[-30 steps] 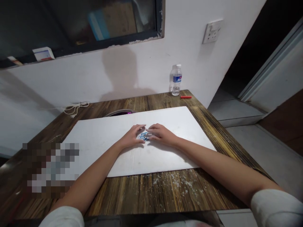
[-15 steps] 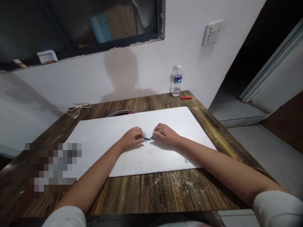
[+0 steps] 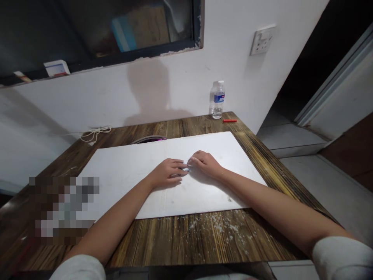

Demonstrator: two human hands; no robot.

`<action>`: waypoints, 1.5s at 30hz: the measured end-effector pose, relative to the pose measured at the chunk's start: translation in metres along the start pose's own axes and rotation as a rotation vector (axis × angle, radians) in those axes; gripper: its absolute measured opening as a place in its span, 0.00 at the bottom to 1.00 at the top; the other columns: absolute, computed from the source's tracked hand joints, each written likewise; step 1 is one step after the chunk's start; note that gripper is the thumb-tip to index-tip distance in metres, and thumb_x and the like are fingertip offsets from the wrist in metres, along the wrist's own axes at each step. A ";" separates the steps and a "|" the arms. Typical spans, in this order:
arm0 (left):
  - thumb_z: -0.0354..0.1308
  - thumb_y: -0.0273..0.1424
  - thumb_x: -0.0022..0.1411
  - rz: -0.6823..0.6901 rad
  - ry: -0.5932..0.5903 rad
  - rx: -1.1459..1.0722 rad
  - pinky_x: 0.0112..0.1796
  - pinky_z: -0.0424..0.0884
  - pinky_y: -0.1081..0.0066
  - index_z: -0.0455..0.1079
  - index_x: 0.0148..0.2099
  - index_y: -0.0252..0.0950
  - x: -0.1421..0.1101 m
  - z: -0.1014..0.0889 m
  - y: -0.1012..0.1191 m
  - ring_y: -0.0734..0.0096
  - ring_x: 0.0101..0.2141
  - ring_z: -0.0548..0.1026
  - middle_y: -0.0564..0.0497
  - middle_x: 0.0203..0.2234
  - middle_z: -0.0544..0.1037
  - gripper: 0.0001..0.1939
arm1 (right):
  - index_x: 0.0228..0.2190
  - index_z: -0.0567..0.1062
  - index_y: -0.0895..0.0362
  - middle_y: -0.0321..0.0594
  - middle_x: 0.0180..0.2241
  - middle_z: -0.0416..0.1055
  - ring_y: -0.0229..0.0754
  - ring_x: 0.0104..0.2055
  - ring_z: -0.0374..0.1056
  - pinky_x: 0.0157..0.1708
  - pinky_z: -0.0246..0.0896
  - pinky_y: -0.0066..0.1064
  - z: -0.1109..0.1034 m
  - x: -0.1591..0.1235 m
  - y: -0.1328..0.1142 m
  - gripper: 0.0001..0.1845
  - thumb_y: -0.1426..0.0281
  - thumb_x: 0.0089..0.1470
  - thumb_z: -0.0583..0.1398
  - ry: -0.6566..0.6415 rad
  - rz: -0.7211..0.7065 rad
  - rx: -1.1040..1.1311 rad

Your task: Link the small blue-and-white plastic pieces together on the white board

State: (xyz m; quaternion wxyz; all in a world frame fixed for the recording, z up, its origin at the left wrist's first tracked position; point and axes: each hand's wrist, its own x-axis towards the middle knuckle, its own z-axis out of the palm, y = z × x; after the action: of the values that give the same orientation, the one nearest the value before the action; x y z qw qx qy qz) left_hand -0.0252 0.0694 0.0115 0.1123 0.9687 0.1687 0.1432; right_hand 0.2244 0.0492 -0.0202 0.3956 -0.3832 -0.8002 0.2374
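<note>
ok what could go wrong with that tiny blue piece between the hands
The small blue piece is almost hidden between the left hand and right hand, so it could get bent or squashed unnoticed. On the smooth white board it might also slip away if either hand lifts.

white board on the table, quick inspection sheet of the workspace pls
surface: white board lying on a wooden table, white flecks on the wood near the front edge
job's things: small blue piece, mostly hidden by the fingers
clutter: water bottle and red stick at the far table edge; dark round rim behind the board
hands: left hand and right hand rest on the board, fingers meeting at the blue piece
cables: white cord looped at the far left table edge
surroundings: white wall with wall socket, dark window above, doorway right
</note>
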 end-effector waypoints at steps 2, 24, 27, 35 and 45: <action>0.54 0.37 0.68 -0.029 0.045 0.038 0.51 0.69 0.58 0.78 0.46 0.44 0.000 0.001 -0.001 0.61 0.51 0.75 0.50 0.46 0.81 0.12 | 0.34 0.82 0.53 0.41 0.39 0.80 0.46 0.46 0.69 0.48 0.61 0.41 0.001 0.002 0.000 0.20 0.65 0.66 0.51 -0.063 -0.069 -0.068; 0.58 0.40 0.64 -0.132 0.149 0.133 0.42 0.73 0.62 0.74 0.29 0.39 -0.004 0.001 -0.005 0.62 0.41 0.77 0.48 0.38 0.82 0.13 | 0.39 0.82 0.51 0.39 0.43 0.80 0.49 0.49 0.69 0.51 0.59 0.45 0.003 -0.001 -0.006 0.14 0.67 0.64 0.55 -0.136 -0.173 -0.250; 0.59 0.39 0.63 -0.271 0.207 0.234 0.41 0.72 0.62 0.72 0.27 0.38 -0.004 0.003 -0.006 0.62 0.38 0.76 0.48 0.33 0.81 0.14 | 0.37 0.82 0.52 0.40 0.39 0.80 0.49 0.46 0.69 0.47 0.58 0.44 0.003 -0.002 -0.008 0.13 0.69 0.62 0.56 -0.098 -0.142 -0.281; 0.53 0.36 0.67 -0.512 0.288 0.159 0.48 0.72 0.58 0.76 0.45 0.38 -0.009 0.004 -0.014 0.60 0.46 0.76 0.47 0.42 0.81 0.12 | 0.37 0.81 0.53 0.40 0.41 0.80 0.46 0.45 0.68 0.49 0.58 0.42 0.000 0.000 -0.013 0.15 0.68 0.63 0.54 -0.188 -0.295 -0.184; 0.50 0.31 0.71 0.026 -0.122 -0.170 0.62 0.61 0.51 0.71 0.57 0.47 0.006 0.014 0.022 0.65 0.63 0.64 0.48 0.58 0.73 0.17 | 0.22 0.76 0.54 0.38 0.23 0.74 0.44 0.34 0.66 0.40 0.58 0.38 -0.005 -0.002 -0.003 0.21 0.67 0.63 0.52 0.219 -0.061 -0.034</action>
State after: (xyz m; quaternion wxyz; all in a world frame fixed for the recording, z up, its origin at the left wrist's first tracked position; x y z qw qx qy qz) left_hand -0.0094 0.0492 0.0057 0.2022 0.9647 0.1361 0.0994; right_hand 0.2283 0.0466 -0.0159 0.4812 -0.3890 -0.7673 0.1685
